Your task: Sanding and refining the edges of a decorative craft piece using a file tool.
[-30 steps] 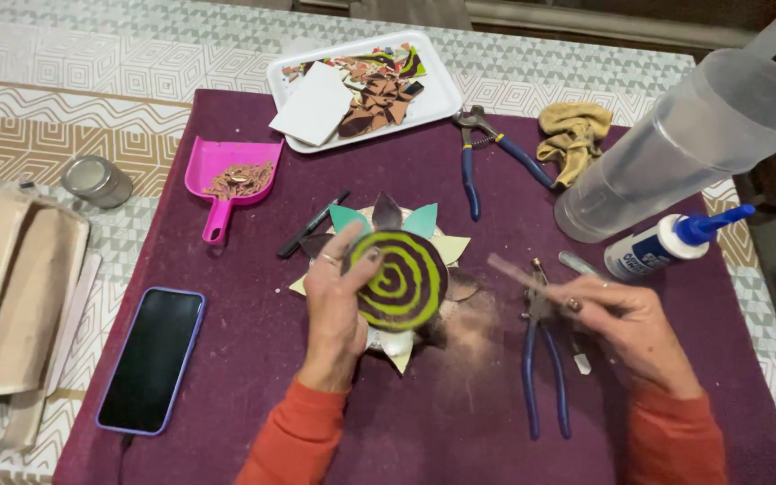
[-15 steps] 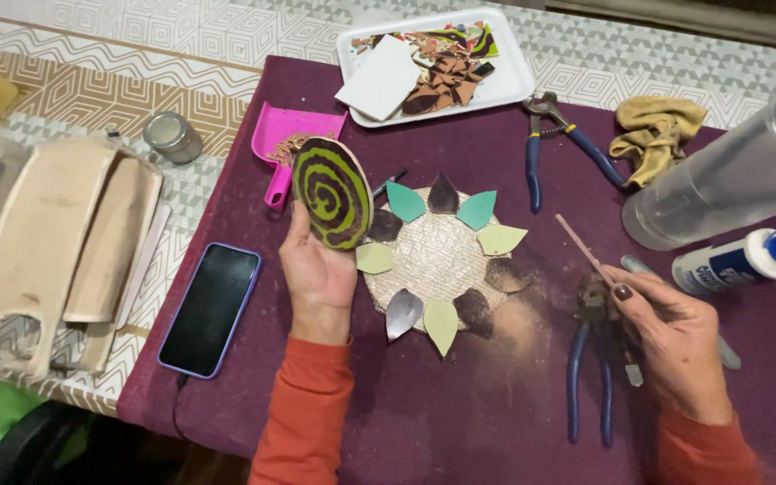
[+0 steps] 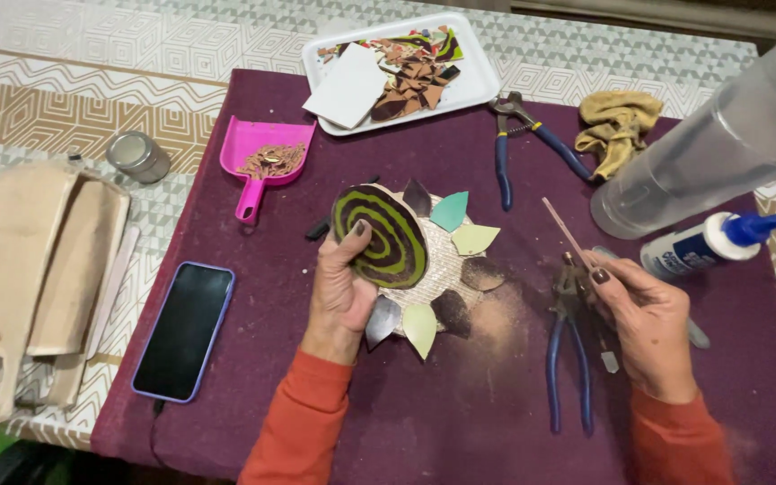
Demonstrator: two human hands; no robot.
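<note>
The left hand (image 3: 341,292) is grasping the spiral disc (image 3: 381,235) in a clenched grip, tilted over the petal ring (image 3: 446,269). At 3 o'clock, the right hand (image 3: 644,314) is pinching a thin stick (image 3: 566,233).

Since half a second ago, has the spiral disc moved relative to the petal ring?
Yes. The spiral disc in the left hand was held up left of the petal ring, near the pink scoop; now it overlaps the ring's left part.

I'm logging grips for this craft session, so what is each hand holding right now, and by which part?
The left hand holds the spiral-patterned disc by its lower left edge, thumb on its face. The right hand pinches a thin stick at its lower end.
</note>
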